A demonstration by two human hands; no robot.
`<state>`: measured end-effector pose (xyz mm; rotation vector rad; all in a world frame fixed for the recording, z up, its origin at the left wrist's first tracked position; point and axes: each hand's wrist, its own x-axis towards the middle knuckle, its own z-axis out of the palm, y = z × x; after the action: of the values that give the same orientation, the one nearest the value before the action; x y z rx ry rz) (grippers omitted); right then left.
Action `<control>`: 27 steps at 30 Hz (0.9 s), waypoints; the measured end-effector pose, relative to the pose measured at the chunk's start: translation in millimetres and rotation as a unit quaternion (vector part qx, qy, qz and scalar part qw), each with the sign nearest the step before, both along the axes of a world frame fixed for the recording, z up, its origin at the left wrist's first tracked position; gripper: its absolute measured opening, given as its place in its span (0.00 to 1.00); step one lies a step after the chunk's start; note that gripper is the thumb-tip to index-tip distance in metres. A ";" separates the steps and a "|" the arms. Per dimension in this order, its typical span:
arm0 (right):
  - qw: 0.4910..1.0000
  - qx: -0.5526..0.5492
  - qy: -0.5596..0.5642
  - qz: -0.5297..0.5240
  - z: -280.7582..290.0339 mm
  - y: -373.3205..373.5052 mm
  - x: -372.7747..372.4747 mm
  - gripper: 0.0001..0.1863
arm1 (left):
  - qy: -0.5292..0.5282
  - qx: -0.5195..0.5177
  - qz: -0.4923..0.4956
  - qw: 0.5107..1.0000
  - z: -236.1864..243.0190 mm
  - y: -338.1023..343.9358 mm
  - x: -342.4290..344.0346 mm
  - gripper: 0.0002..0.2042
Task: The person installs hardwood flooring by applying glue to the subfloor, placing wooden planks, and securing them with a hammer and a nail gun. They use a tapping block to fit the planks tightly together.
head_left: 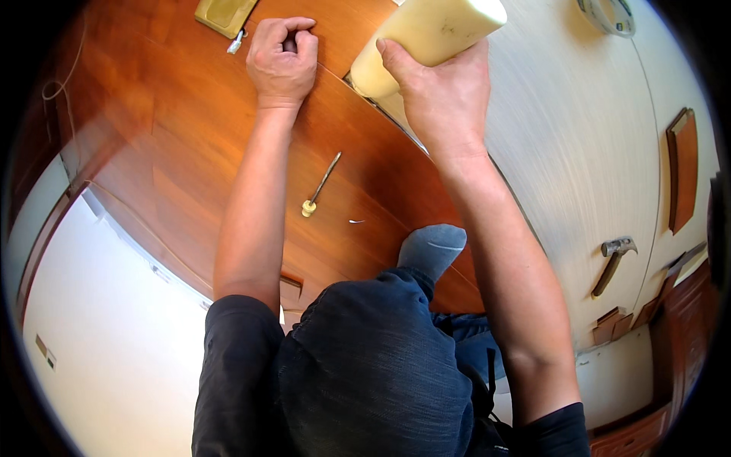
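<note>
My right hand [451, 103] grips a thick cream cylindrical block [426, 42] with dark smudges on its side. The block's lower end meets the edge of the reddish-brown wood floor [183, 137], where the planks border a pale surface. Curled into a loose fist, my left hand [283, 65] rests on the planks and shows nothing in it. Just beyond it lies a flat yellow case [223, 15] with a small silver tip [236, 43]. Between my forearms is a thin dark metal rod [326, 179] with a pale yellow knob at one end.
Over the pale surface [563, 152] on the right lie a claw hammer [611, 265], a brown plank piece [683, 171], small wood offcuts [611, 326] and a clear tape roll [611, 14]. My grey-socked foot [432, 247] stands on the planks. A white panel [114, 327] borders the floor at left.
</note>
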<state>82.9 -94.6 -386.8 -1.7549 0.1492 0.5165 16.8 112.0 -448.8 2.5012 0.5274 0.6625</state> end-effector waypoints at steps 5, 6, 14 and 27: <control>0.997 -0.056 -0.015 0.042 14.7 -27.5 -4.5 0.34 | -0.010 0.022 -0.015 1.000 -0.7 2.3 -1.3 0.06; 0.998 -0.053 -0.010 0.034 14.9 -35.1 -7.9 0.34 | -0.013 0.019 -0.017 1.000 0.0 1.2 -1.1 0.06; 0.994 0.037 0.089 -0.047 13.5 -126.6 -45.3 0.28 | 0.010 0.043 -0.030 0.999 5.3 -0.5 0.0 0.06; 0.988 -0.083 0.125 -0.025 19.0 -262.8 -79.5 0.30 | 0.031 0.046 -0.031 0.998 -9.6 6.6 -3.1 0.06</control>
<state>3.4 -357.5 -367.8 -1.8371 0.4219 0.7035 13.7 118.6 -458.3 2.6206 0.4488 0.5999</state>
